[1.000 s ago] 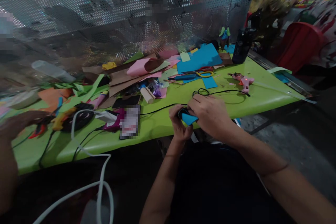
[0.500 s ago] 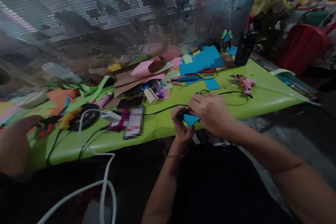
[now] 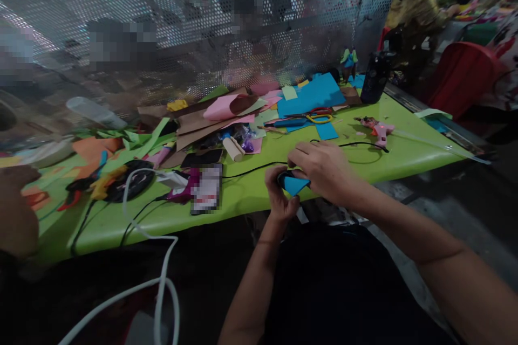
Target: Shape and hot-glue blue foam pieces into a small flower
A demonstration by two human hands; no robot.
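Both my hands meet over the near edge of the green table (image 3: 251,194). My left hand (image 3: 279,194) is closed from below on a small folded blue paper piece (image 3: 293,184). My right hand (image 3: 321,170) is closed on the same blue piece from above and from the right, its fingers curled over it. A dark part shows at the top of the blue piece between my fingers. A black cord (image 3: 251,169) runs across the table just behind my hands.
Coloured paper scraps (image 3: 226,108), blue sheets (image 3: 311,94), scissors (image 3: 318,116), a pink glue gun (image 3: 378,129) and a dark bottle (image 3: 374,78) lie further back. A white cable (image 3: 162,259) loops at the left. Another person's hand (image 3: 16,210) is at far left; a perforated screen stands behind.
My hands have shifted only slightly while gripping the blue piece; my right fingers have lifted a little. The other person's hand at the left moved.
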